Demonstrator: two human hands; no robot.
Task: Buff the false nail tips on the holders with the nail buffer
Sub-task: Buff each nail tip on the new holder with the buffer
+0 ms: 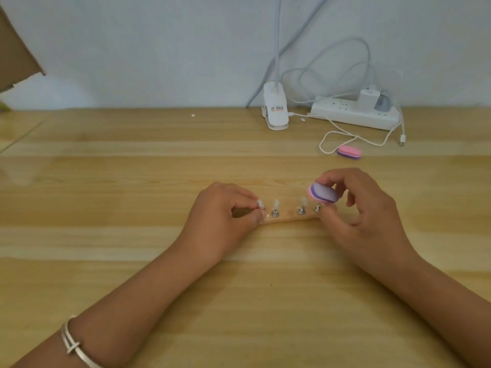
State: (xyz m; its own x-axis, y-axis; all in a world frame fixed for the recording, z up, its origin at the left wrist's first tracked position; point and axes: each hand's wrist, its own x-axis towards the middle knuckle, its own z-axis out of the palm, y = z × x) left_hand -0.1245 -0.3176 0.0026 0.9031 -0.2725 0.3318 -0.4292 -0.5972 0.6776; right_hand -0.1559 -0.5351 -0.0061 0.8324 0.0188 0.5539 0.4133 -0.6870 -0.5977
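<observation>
Wooden strip (287,218) carrying the false nail tips (276,203) is lying crosswise between our hands, long axis running left to right. Our left hand (225,216) is pinching its left end; our right hand (364,208) is gripping the nail buffer (322,193), holding it just over the rightmost holder (317,207).

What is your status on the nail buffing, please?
Right hand grips pink-and-purple oval foam buffer over rightmost metal holder. Left hand pinches leftmost clear nail tip. Nothing blocking wooden strip.
</observation>
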